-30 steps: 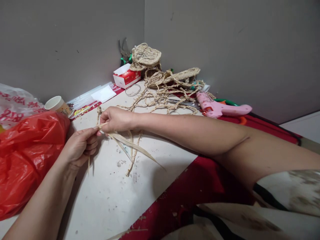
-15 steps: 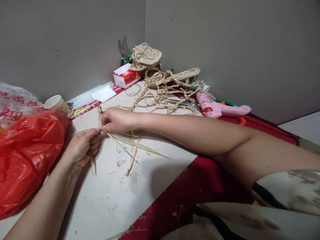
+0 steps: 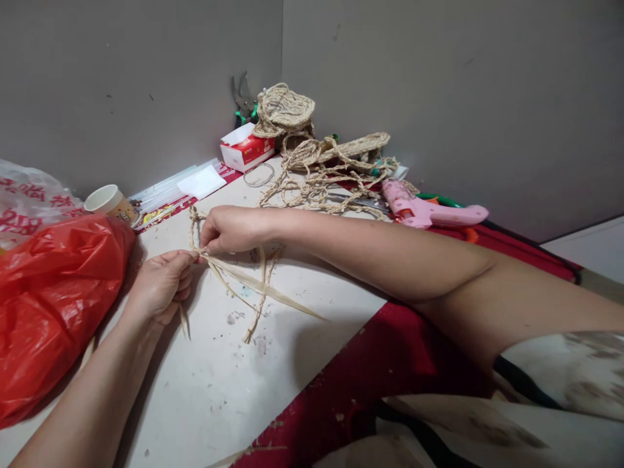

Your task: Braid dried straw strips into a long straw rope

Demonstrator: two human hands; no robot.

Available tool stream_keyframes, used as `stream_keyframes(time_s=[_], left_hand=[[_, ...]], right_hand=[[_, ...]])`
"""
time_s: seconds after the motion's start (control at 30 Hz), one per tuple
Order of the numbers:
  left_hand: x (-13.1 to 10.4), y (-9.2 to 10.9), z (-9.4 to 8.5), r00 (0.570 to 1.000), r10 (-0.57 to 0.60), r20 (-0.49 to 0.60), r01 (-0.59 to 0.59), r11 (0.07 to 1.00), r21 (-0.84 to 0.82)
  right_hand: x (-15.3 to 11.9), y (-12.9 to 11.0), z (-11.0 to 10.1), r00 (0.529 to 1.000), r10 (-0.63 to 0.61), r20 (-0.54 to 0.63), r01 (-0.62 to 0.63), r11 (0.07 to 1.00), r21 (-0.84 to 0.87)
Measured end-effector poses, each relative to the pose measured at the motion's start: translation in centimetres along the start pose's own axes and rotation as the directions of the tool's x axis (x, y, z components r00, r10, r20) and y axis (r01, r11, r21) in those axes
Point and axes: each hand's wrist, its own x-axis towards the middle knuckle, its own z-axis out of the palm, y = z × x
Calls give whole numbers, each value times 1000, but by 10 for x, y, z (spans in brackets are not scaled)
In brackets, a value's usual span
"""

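My left hand (image 3: 163,279) is closed, thumb and forefinger pinching a braided straw cord (image 3: 194,233) where its loose strands begin. Right beside it, my right hand (image 3: 231,229) has its fingers bent down onto the same spot, pinching at the strands; its fingertips are partly hidden. Loose, flat straw strands (image 3: 273,292) fan out to the right below my right wrist. A thin strand end (image 3: 184,322) pokes out below my left hand. Under the loose strands lies another braided end (image 3: 254,323), flat on the white board (image 3: 205,390).
Behind my right arm lies a tangle of braided cord (image 3: 322,179), with a coiled bundle (image 3: 285,110), pruning shears (image 3: 244,97) and a red tissue box (image 3: 247,153). A pink glue gun (image 3: 429,207) rests at right. Leftward are a paper cup (image 3: 111,203) and a red plastic bag (image 3: 58,305).
My right hand has shifted slightly up and right from the left fingertips. The loose strands have swung a little, and the left hand stays almost in place.
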Motion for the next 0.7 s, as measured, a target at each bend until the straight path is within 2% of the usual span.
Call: stream_keyframes(time_s=[0.13,0.2,0.27,0.37,0.47,0.63,0.7], left_hand=[[-2,1,3,1000,-2,-16,2,1000,20],[-3,0,3,1000,3,-20,-2,1000,28],[-3,-1,2,1000,7,-17,-7,1000,25],[-2,-2,-1,998,3,59,-3,1000,-5],[-1,-2,-4,990,-13,139,20,999,-43],[-1,-3,-1,990,-4,143,12,998,-55],[-2,-3,0,988,-6,155,12,999,-42]], right_hand=[[-7,-10,-4,998,-13,-54,-2,964,-264],[-10,-17,-3,999,-24,-33,12,941,-338],[-13,-22,1,1000,-18,19,23,935,-353],[-14,-26,9,998,-10,66,32,936,-350],[-13,-28,16,997,19,69,4,946,-324],[-17,-33,26,998,52,23,-41,943,-329],[-21,-37,25,998,44,47,-27,946,-322]])
